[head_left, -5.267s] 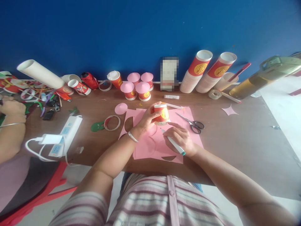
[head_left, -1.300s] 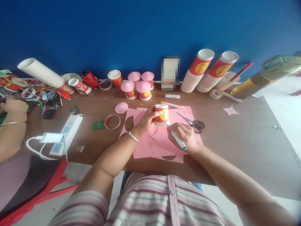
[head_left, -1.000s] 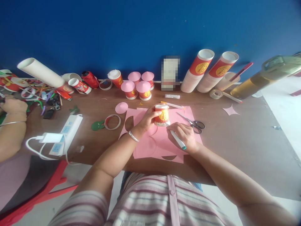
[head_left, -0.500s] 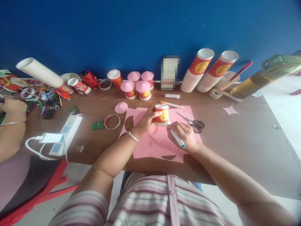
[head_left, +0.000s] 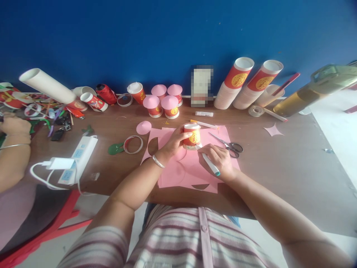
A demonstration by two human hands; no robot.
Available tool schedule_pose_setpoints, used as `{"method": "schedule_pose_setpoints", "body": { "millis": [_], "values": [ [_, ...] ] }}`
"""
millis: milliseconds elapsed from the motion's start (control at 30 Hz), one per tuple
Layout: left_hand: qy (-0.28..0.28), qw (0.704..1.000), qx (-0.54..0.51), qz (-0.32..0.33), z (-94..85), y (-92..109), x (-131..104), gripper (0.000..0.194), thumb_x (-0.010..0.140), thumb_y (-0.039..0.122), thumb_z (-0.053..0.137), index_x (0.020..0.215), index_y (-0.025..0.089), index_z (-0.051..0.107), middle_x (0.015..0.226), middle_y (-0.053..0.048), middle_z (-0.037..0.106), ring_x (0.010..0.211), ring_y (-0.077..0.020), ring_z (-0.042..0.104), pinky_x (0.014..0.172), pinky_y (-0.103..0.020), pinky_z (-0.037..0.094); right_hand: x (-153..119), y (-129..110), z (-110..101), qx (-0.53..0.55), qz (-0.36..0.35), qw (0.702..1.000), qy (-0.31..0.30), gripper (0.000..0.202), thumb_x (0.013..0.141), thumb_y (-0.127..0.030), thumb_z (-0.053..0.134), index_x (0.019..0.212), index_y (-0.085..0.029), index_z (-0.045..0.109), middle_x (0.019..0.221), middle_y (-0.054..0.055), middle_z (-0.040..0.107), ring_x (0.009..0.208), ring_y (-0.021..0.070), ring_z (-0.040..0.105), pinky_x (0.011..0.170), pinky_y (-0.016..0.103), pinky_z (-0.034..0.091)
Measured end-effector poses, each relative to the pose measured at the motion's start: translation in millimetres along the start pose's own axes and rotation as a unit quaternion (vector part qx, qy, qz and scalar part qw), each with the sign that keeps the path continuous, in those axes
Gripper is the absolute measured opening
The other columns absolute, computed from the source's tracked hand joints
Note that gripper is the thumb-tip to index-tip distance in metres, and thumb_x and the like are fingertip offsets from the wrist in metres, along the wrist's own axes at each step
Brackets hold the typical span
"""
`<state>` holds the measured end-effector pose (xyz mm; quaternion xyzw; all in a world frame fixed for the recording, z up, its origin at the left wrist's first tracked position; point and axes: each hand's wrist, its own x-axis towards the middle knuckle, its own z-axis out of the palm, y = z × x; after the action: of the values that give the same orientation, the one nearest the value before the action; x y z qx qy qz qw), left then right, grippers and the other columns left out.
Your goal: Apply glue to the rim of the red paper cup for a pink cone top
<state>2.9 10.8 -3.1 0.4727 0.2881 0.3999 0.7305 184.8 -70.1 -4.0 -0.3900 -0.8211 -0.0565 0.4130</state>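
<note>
By the far edge of the pink paper point(head_left: 192, 176), the left hand point(head_left: 175, 141) grips a cup point(head_left: 195, 139), seemingly steadying it for the marker point(head_left: 210, 164) the right hand point(head_left: 218, 156) pinches.

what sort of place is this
Probably a craft workspace, perhaps a classroom or small workshop: there are scissors, cut pink paper and four red cups topped with pink cones.

Deep blue wall point(head_left: 111, 44), brown table point(head_left: 264, 175), pale floor point(head_left: 87, 207), what looks like a red-edged chair point(head_left: 69, 206)
</note>
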Motion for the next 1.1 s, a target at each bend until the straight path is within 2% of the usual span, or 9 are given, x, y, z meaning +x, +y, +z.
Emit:
{"method": "schedule_pose_setpoints", "body": {
  "millis": [367,467,567,800,900,1100],
  "values": [
    [0.011,1.0,-0.005,-0.006,3.8,4,-2,0.036,0.081,0.034,0.068,0.112,0.018,0.073,0.124,-0.01,0.071,0.113,-0.0276,0.064,0.09,-0.035,0.051,5,-3,-4,0.014,-0.009,0.999,0.03,0.025,0.085,-0.003,0.06,0.101,-0.023,0.059,0.074,-0.001,0.067,0.061,0.013,0.062,0.057,0.026,0.05],
    [0.034,0.999,0.008,0.003,7.5,11,-4,0.033,0.083,0.034,0.067,0.111,0.019,0.073,0.119,-0.009,0.073,0.112,-0.0271,0.065,0.093,-0.037,0.051,5,-4,-3,0.039,-0.022,0.999,0.022,0.028,0.083,-0.003,0.061,0.102,-0.024,0.059,0.076,-0.002,0.067,0.067,0.0145,0.066,0.072,0.031,0.059],
    [0.031,0.999,0.022,-0.002,10.1,17,-7,0.032,0.083,0.035,0.066,0.11,0.018,0.073,0.113,-0.009,0.073,0.11,-0.0277,0.065,0.094,-0.039,0.052,3,-6,-1,0.052,-0.033,0.998,0.017,0.029,0.082,-0.003,0.061,0.102,-0.025,0.058,0.075,-0.004,0.066,0.066,0.014,0.065,0.088,0.039,0.062],
    [0.029,0.999,-0.014,0.002,9.5,13,-5,0.033,0.084,0.033,0.065,0.112,0.018,0.073,0.116,-0.009,0.072,0.107,-0.0249,0.066,0.092,-0.037,0.053,4,-11,2,0.057,-0.034,0.998,0.015,0.025,0.085,-0.003,0.059,0.099,-0.023,0.056,0.073,-0.004,0.063,0.063,0.0111,0.062,0.091,0.037,0.064],
    [0.029,1.0,-0.008,-0.006,8.0,10,-4,0.036,0.084,0.037,0.068,0.115,0.019,0.071,0.117,-0.009,0.071,0.107,-0.025,0.066,0.09,-0.037,0.053,5,-12,1,0.063,-0.037,0.997,0.013,0.024,0.085,-0.003,0.058,0.099,-0.023,0.057,0.073,-0.004,0.063,0.064,0.0109,0.062,0.092,0.037,0.065],
    [0.041,0.998,0.027,-0.024,4.8,4,-3,0.055,0.077,0.047,0.079,0.123,0.02,0.066,0.094,-0.006,0.071,0.09,-0.0234,0.067,0.083,-0.038,0.054,5,-13,1,0.079,-0.048,0.996,-0.003,0.022,0.087,-0.003,0.059,0.099,-0.021,0.057,0.074,-0.003,0.065,0.064,0.0098,0.062,0.098,0.038,0.063]
  ]
}}
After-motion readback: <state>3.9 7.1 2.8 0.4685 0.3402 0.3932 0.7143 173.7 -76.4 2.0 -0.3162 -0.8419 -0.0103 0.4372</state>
